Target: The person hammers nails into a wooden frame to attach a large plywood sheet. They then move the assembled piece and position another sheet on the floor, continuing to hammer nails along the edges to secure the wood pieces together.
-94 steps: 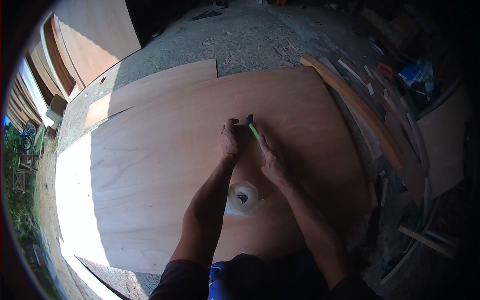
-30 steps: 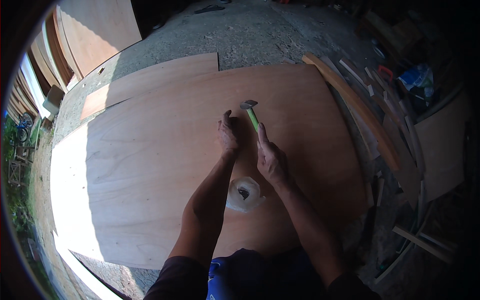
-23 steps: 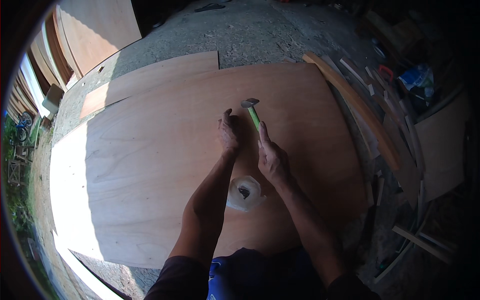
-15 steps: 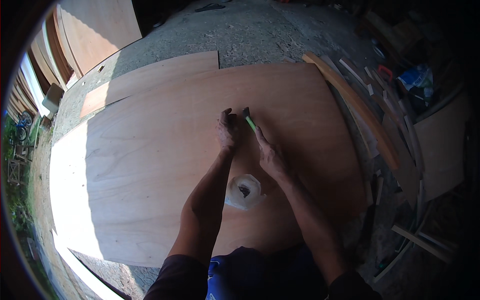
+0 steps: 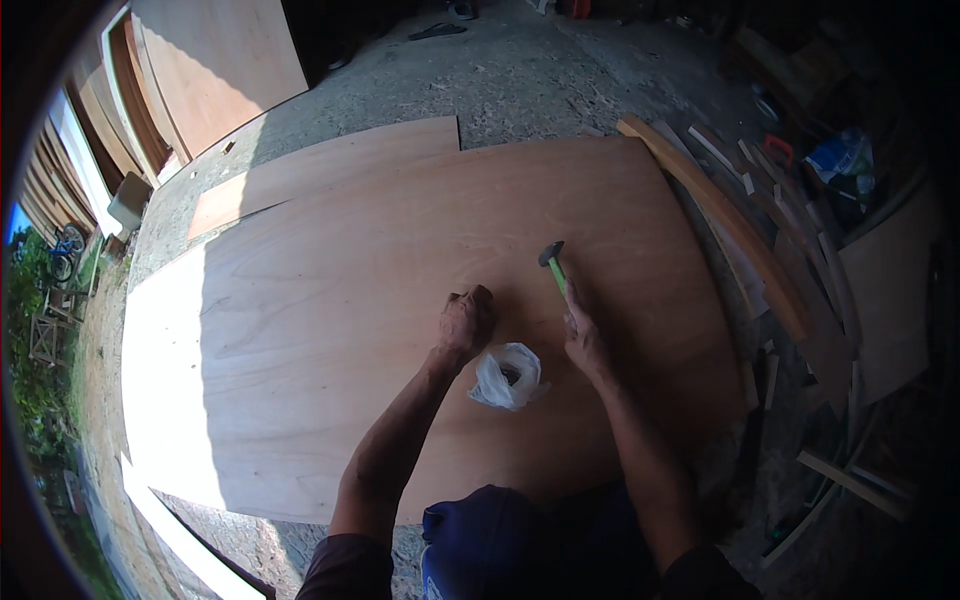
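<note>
My right hand [image 5: 587, 343] grips a hammer [image 5: 557, 269] by its green handle, with the dark head raised above a large plywood sheet [image 5: 350, 400]. To its left, my left hand [image 5: 468, 322] is closed, fingers curled and pressed together. Whatever it may pinch is too small or hidden to make out. Just nearer than my left hand, an open white plastic bag [image 5: 508, 377] stands on the sheet. Small dark contents show in its opening, too indistinct to name.
A second plywood sheet [image 5: 330, 165] lies at the far left side. Along the right edge run a long wooden beam [image 5: 730, 225] and several loose strips [image 5: 765, 195]. More panels [image 5: 215, 70] lean upright at the far left. A dark sandal [image 5: 437, 32] lies on the concrete floor [image 5: 500, 85].
My left hand has come back toward the plastic bag. My right hand has drawn the hammer rightward and slightly nearer, away from my left hand. The view has shifted a little.
</note>
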Motion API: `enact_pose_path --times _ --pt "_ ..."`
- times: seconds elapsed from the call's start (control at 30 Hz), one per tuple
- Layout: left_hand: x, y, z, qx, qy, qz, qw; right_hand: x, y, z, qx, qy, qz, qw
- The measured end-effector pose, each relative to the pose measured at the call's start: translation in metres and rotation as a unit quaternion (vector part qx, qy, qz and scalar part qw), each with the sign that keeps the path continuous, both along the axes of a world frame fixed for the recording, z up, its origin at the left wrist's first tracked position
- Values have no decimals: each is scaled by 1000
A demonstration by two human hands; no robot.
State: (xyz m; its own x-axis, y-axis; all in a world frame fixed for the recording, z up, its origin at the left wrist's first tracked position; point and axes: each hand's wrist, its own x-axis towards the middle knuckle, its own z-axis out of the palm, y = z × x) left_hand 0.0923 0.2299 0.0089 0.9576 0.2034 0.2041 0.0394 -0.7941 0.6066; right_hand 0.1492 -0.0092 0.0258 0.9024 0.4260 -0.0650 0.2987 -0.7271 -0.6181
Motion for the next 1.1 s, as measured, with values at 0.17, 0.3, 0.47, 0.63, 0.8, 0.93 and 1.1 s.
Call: enact_pose_path --times 0.17,0.3,0.47,0.63,0.8,0.93,1.1 --pt "-1 -32 6 63 52 -9 997 -3 0 5 11 -1 20 1000" --pt "-11 -14 2 35 3 11 999 -5 14 9 4 -24 19 1000" --pt "-31 82 -12 -57 -86 116 988 -21 67 21 29 -19 85 996" --pt "-39 136 -27 -89 -182 252 946 -29 147 43 21 2 167 986" --pt "-27 139 -29 -99 -179 338 919 -33 195 41 13 -40 218 975" --pt "-22 137 -20 -190 -114 365 904 -37 203 34 -67 -17 243 968" --pt "-12 137 -15 -119 -78 378 915 -36 203 34 -39 -64 241 968"
